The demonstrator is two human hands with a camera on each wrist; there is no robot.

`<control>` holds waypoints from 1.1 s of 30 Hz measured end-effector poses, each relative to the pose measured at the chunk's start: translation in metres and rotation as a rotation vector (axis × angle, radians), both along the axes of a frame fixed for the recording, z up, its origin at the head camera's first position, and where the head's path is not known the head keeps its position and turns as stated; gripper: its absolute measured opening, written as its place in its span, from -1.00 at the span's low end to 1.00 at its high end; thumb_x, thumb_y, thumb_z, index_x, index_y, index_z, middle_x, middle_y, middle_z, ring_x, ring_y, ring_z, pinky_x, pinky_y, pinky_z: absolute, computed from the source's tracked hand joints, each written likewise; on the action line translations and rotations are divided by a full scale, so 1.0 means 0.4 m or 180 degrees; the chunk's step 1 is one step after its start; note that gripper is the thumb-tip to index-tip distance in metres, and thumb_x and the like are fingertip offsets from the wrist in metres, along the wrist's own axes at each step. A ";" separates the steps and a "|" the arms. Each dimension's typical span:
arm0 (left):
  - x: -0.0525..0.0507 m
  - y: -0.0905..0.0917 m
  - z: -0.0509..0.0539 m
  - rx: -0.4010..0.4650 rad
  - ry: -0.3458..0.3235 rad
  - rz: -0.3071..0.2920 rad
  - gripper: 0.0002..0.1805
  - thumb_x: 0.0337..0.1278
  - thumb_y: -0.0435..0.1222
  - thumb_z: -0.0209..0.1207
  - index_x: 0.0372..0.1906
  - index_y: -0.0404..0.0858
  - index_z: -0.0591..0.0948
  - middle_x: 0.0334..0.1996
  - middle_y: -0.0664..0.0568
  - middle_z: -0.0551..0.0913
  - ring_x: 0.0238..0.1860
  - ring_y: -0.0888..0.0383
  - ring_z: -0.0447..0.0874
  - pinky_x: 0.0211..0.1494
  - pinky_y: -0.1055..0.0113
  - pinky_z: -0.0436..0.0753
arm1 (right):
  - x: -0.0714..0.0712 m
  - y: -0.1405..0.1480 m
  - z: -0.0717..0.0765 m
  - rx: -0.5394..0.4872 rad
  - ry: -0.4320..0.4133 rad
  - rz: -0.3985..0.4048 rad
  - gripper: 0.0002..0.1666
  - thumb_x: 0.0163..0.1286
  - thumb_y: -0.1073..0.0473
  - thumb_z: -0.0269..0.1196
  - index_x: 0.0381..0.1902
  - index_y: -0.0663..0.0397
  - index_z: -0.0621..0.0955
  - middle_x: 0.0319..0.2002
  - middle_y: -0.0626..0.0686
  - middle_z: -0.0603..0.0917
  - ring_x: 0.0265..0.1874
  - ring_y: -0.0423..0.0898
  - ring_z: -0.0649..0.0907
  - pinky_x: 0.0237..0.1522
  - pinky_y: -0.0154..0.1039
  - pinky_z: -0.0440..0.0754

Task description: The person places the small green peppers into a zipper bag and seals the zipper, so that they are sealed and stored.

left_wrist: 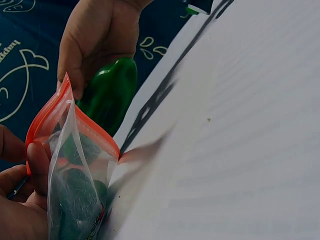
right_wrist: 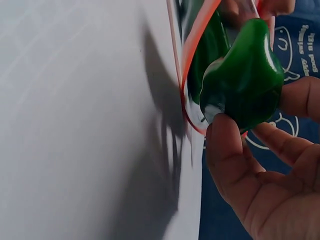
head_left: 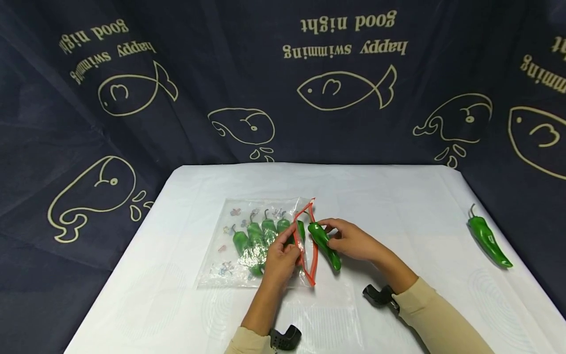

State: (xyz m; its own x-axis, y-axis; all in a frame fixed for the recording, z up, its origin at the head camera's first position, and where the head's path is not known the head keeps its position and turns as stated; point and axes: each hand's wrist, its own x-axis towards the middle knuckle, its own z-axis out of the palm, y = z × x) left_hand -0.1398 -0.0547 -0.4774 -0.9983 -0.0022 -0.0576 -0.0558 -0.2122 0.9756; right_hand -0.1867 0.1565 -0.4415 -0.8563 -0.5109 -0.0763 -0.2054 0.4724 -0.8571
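A clear zip bag [head_left: 216, 265] with a red-orange zip edge lies on the white table, several green peppers [head_left: 268, 231] inside it. My left hand [head_left: 279, 258] pinches the bag's rim at the mouth, which gapes toward the right. In my right hand [head_left: 353, 240] is a green pepper [head_left: 326, 248], gripped between thumb and fingers just outside the mouth, its stem end toward the bag. From the right wrist, this pepper [right_wrist: 245, 75] appears close against the red-orange rim, with another pepper visible behind that rim. The left wrist view shows the bag [left_wrist: 75, 185] standing partly open.
Another green pepper [head_left: 488, 241] lies near the right edge of the white table [head_left: 398, 196]. A dark cloth [head_left: 247, 59] printed with fish and whales hangs behind and at the sides. Black wrist devices [head_left: 286, 338] sit on both forearms.
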 end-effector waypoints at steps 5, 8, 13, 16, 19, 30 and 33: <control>0.001 0.000 0.001 -0.0004 0.0000 -0.0017 -0.27 0.02 -0.62 0.01 0.39 -0.22 0.45 -0.62 0.05 0.47 -0.59 0.27 0.42 -0.57 0.48 0.46 | -0.006 -0.018 -0.009 -0.0086 -0.0009 -0.0051 -0.33 0.26 0.34 0.16 0.37 0.07 0.46 0.05 0.23 0.51 -0.27 -0.05 0.63 -0.41 -0.19 0.63; 0.002 -0.001 0.002 -0.0011 -0.0027 -0.0039 -0.28 0.04 -0.61 0.01 0.40 -0.21 0.45 -0.64 0.06 0.45 -0.60 0.26 0.42 -0.57 0.47 0.44 | -0.007 -0.026 -0.014 -0.0125 -0.0039 -0.0109 -0.32 0.25 0.35 0.17 0.37 0.11 0.45 0.05 0.25 0.52 -0.26 -0.04 0.63 -0.38 -0.19 0.64; 0.005 -0.002 0.004 0.0010 -0.0041 -0.0048 -0.28 0.03 -0.61 0.02 0.40 -0.21 0.45 -0.67 0.08 0.43 -0.60 0.26 0.41 -0.56 0.46 0.46 | -0.007 -0.039 -0.015 -0.0219 -0.0106 -0.0195 -0.32 0.25 0.36 0.17 0.38 0.14 0.43 0.06 0.26 0.52 -0.26 -0.03 0.62 -0.36 -0.14 0.64; 0.004 -0.003 0.003 0.0010 -0.0025 -0.0051 -0.28 0.03 -0.61 0.02 0.39 -0.21 0.46 -0.66 0.07 0.43 -0.59 0.26 0.42 -0.55 0.46 0.47 | -0.009 -0.045 -0.015 -0.0272 -0.0096 -0.0231 -0.32 0.24 0.37 0.17 0.37 0.15 0.43 0.04 0.26 0.52 -0.27 -0.02 0.62 -0.35 -0.11 0.64; 0.002 -0.003 0.004 0.0015 -0.0010 -0.0047 -0.28 0.02 -0.61 0.02 0.39 -0.21 0.46 -0.64 0.07 0.43 -0.59 0.26 0.42 -0.55 0.46 0.47 | -0.011 -0.049 -0.017 -0.0336 -0.0131 -0.0229 -0.35 0.27 0.35 0.19 0.36 0.18 0.43 0.01 0.25 0.54 -0.28 0.00 0.63 -0.34 -0.06 0.67; -0.001 0.001 0.005 0.0058 -0.0007 0.0019 -0.26 -0.03 -0.63 0.01 0.38 -0.23 0.46 -0.57 0.05 0.44 -0.59 0.28 0.40 -0.58 0.49 0.47 | -0.017 -0.057 -0.028 -0.0361 -0.0117 -0.0295 -0.45 0.33 0.27 0.22 0.28 0.26 0.49 -0.07 0.22 0.62 -0.33 -0.02 0.65 -0.39 -0.14 0.66; 0.001 0.001 0.005 0.0082 0.0006 0.0029 -0.25 -0.05 -0.64 -0.01 0.38 -0.26 0.46 -0.60 0.07 0.42 -0.59 0.29 0.39 -0.58 0.50 0.49 | -0.014 -0.062 -0.027 -0.0459 -0.0146 -0.0263 -0.47 0.34 0.29 0.21 0.26 0.35 0.49 -0.04 0.27 0.63 -0.27 0.02 0.68 -0.32 -0.14 0.70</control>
